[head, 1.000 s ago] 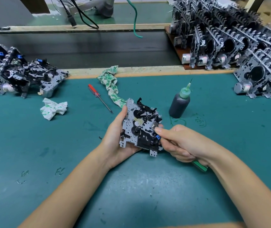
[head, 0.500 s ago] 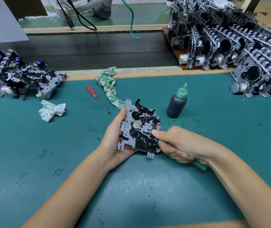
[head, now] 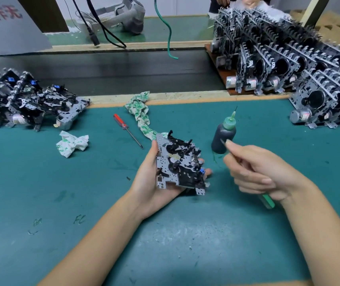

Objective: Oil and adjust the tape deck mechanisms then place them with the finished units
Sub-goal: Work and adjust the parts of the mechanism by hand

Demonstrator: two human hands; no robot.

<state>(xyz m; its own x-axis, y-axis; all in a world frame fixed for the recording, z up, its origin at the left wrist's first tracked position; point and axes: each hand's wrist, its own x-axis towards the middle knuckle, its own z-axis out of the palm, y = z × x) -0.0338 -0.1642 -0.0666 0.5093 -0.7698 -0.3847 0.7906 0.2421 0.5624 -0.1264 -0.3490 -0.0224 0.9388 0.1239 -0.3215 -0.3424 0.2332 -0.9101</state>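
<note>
My left hand [head: 147, 182] cradles a tape deck mechanism [head: 178, 162], a grey metal plate with black parts, held tilted above the green mat. To its right, my right hand [head: 255, 172] is closed around a green-handled screwdriver [head: 268, 201]; its thin tip pokes out near my thumb, clear of the mechanism. A dark oil bottle [head: 223, 137] with a green nozzle stands upright just behind my right hand. Rows of mechanisms [head: 288, 58] are stacked at the far right. A heap of other mechanisms [head: 26, 102] lies at the far left.
A red-handled screwdriver [head: 121, 123] and a green-printed rag [head: 142, 118] lie behind the held mechanism. A crumpled rag [head: 72, 143] sits to the left. Beyond the mat's wooden edge runs a dark conveyor belt [head: 123, 69]. Cables [head: 103, 32] hang at the back.
My right hand has pulled the green screwdriver away from the mechanism, moving right and up toward the oil bottle. The left hand still holds the mechanism, now fully exposed.
</note>
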